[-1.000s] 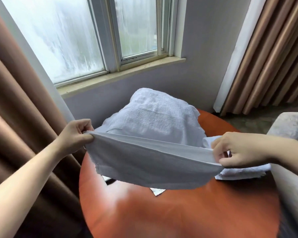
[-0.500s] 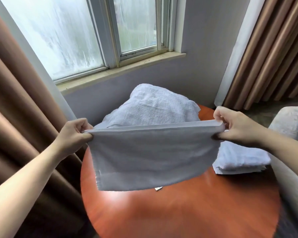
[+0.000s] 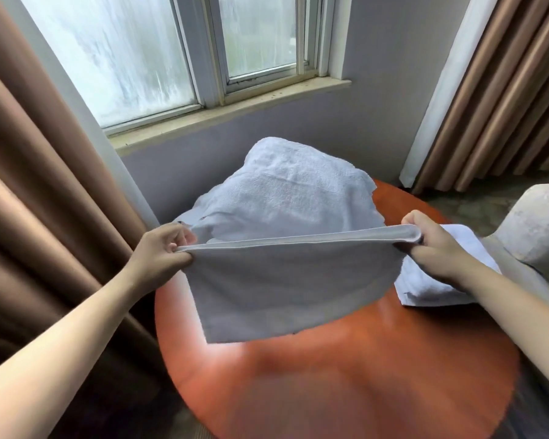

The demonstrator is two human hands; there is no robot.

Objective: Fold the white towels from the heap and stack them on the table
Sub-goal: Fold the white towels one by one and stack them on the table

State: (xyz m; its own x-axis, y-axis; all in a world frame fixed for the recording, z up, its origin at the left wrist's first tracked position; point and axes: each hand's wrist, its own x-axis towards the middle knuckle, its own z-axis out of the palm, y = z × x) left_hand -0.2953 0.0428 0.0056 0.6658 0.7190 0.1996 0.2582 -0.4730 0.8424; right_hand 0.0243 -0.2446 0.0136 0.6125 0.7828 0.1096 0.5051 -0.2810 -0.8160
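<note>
I hold a white towel (image 3: pixel 286 286) doubled over and stretched taut in the air above the round orange table (image 3: pixel 346 381). My left hand (image 3: pixel 162 248) pinches its left top corner and my right hand (image 3: pixel 435 245) grips its right top corner at the fold. The doubled cloth hangs down toward the tabletop. Behind it a heap of white towels (image 3: pixel 286 194) is piled on the far side of the table. Partly hidden under my right wrist, a folded white towel stack (image 3: pixel 425 286) lies on the table's right side.
Brown curtains hang at the left (image 3: pixel 35 201) and at the right (image 3: pixel 504 96). A window with a stone sill (image 3: pixel 229 112) fills the wall behind the table. A pale upholstered chair arm (image 3: pixel 545 229) stands close to the table's right edge.
My right hand rose and pulled outward, drawing the sagging towel taut and level. The doubled towel now hangs flat between both hands, and my left hand stayed almost still.
</note>
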